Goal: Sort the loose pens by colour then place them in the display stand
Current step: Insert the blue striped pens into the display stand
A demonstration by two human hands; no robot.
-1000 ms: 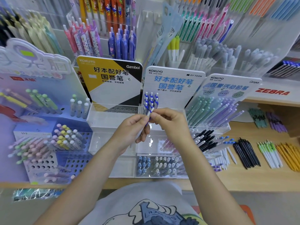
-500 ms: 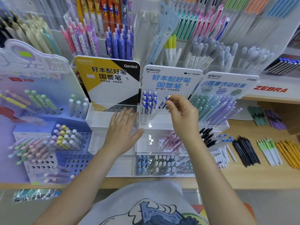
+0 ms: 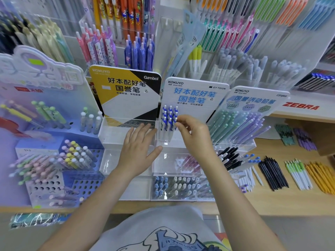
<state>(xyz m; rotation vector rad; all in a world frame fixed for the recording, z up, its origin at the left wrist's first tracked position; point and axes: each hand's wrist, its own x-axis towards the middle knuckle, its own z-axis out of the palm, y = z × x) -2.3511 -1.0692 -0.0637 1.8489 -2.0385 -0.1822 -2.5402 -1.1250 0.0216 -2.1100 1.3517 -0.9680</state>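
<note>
Blue-and-white pens [image 3: 169, 117] stand upright in a small cluster at the back left of the clear display stand [image 3: 174, 161], in front of its white sign. The right hand [image 3: 194, 136] is raised to that cluster, its fingertips pinched on the top of the pen at the cluster's right edge, seating it among the others. The left hand [image 3: 138, 148] lies flat with fingers spread and straight, holding nothing, on the clear tray just left of the stand, under a yellow and black sign [image 3: 125, 93]. The two hands are apart.

The step in hand looks like slotting one blue pen into its matching group. More loose pens wait on the wooden worktop [image 3: 290, 200] to the right, lying in rows by colour: black pens [image 3: 272, 173], green-capped white pens [image 3: 298, 175] and orange pens [image 3: 320, 175]. The next move likely calls for letting go once the pen sits level, then reaching right for another.

Half a second earlier the right hand held the blue pen tilted, just right of the cluster and not yet in it; now the pen is among the others. One second earlier both hands were together in front of the stand, handling that pen between them; the left has since moved away to rest on the tray
</note>
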